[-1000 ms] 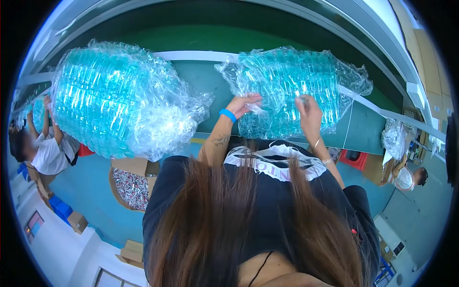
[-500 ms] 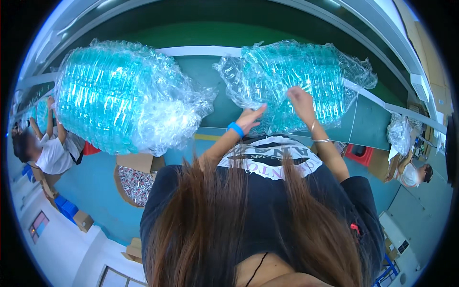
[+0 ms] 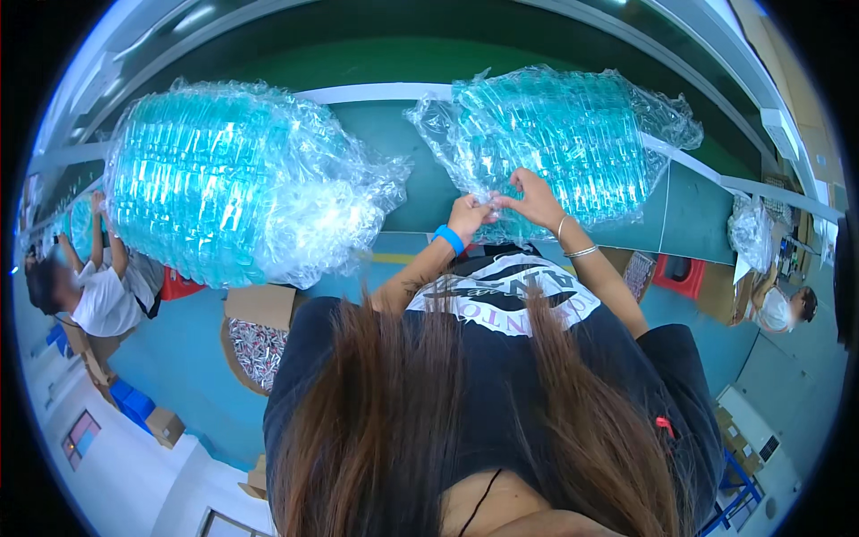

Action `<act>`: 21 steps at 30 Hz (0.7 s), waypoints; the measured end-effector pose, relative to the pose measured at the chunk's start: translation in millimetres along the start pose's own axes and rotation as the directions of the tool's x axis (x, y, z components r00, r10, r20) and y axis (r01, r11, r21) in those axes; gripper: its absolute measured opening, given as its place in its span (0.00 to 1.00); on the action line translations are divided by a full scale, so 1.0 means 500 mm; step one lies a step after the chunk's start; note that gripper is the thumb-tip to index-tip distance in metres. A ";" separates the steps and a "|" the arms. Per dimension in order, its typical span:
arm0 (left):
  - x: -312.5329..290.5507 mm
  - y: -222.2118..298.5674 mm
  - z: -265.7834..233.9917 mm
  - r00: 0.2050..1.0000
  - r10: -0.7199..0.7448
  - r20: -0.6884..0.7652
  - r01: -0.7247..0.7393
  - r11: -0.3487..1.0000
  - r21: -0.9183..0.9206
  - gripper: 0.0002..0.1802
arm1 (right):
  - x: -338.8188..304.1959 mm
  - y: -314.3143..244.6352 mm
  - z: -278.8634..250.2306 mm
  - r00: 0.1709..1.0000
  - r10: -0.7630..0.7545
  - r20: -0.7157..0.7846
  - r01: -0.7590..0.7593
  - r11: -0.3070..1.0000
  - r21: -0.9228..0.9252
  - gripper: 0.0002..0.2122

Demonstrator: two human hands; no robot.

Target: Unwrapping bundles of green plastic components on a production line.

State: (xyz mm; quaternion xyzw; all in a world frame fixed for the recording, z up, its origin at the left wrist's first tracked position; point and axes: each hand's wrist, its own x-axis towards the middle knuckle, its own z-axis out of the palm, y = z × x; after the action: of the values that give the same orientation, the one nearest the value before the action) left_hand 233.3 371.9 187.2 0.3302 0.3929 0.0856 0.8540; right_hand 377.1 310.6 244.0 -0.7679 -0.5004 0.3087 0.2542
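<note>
- Clear plastic bag (image 3: 573, 134) filled with ridged rows of translucent teal plastic pieces: it lies on its side just beyond the grip, spreading away from it and to its right, with its near edge at the fingers.
- Left hand (image 3: 470, 217): fingers curled in and bunched at the bag's near left corner. They touch the clear film, but I cannot tell whether they pinch it.
- Right hand (image 3: 534, 199): bent over the bag's near side, thumb and fingers reaching left until the tips meet those of the left hand. Whether they are pressed together on anything, I cannot tell.
- Loose film end (image 3: 435, 125): crumpled, beyond the grip and to its left.
- Blue wristband (image 3: 450, 239): on the left wrist, just behind the grip.
- Bracelets (image 3: 582, 251): on the right wrist, behind the grip and to its right.
- Larger teal-filled bag (image 3: 192, 179): well to the left of the grip, its bunched film end turned toward it.
- Green tabletop (image 3: 380, 148): under both bags, showing left of the grip.
- Open carton (image 3: 259, 306) of small silver-and-red pieces: on the floor, behind the grip and to its left.
- Red plastic container (image 3: 678, 275): behind the grip, well to its right.
- Two co-workers in white tops (image 3: 106, 302): one far left of the grip, one far right.
</note>
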 end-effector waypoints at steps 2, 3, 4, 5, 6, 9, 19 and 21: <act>0.009 -0.002 -0.003 1.000 0.000 0.014 0.000 1.000 0.000 0.09 | 0.002 -0.004 -0.011 0.998 0.015 0.056 -0.007 0.992 -0.124 0.19; 0.016 -0.005 -0.005 0.999 -0.001 0.048 0.002 1.000 -0.017 0.09 | 0.006 -0.003 -0.015 0.999 0.015 0.049 -0.009 0.992 -0.129 0.19; 0.022 -0.007 -0.007 0.997 -0.002 0.082 0.005 0.999 -0.034 0.09 | 0.011 0.000 -0.018 0.997 -0.012 0.080 0.023 0.990 -0.142 0.18; 0.028 -0.010 -0.008 0.996 0.000 0.090 0.003 0.999 -0.034 0.09 | 0.013 0.002 -0.021 0.993 -0.038 0.111 0.055 0.987 -0.154 0.18; 0.035 -0.013 -0.009 0.997 -0.024 0.076 0.027 0.999 -0.044 0.09 | 0.010 0.007 -0.018 0.994 -0.036 0.107 0.053 0.986 -0.161 0.18; 0.041 -0.001 0.007 0.996 -0.086 -0.002 0.086 0.996 -0.010 0.07 | -0.013 -0.006 -0.009 0.988 -0.144 0.059 0.153 0.964 -0.218 0.15; 0.102 -0.021 0.056 0.971 -0.165 -0.171 0.206 0.942 0.264 0.08 | -0.083 -0.015 -0.014 0.880 -0.440 -0.180 0.378 0.877 -0.295 0.12; 0.124 -0.028 0.025 0.947 -0.212 -0.240 0.253 0.955 0.154 0.08 | -0.101 -0.037 -0.026 0.865 -0.461 -0.199 0.403 0.874 -0.270 0.12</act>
State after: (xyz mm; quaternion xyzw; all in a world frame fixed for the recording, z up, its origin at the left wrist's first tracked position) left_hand 282.8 379.8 146.3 0.3467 0.5279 -0.0163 0.7751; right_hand 359.8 269.6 276.9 -0.6921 -0.6541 0.0842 0.2934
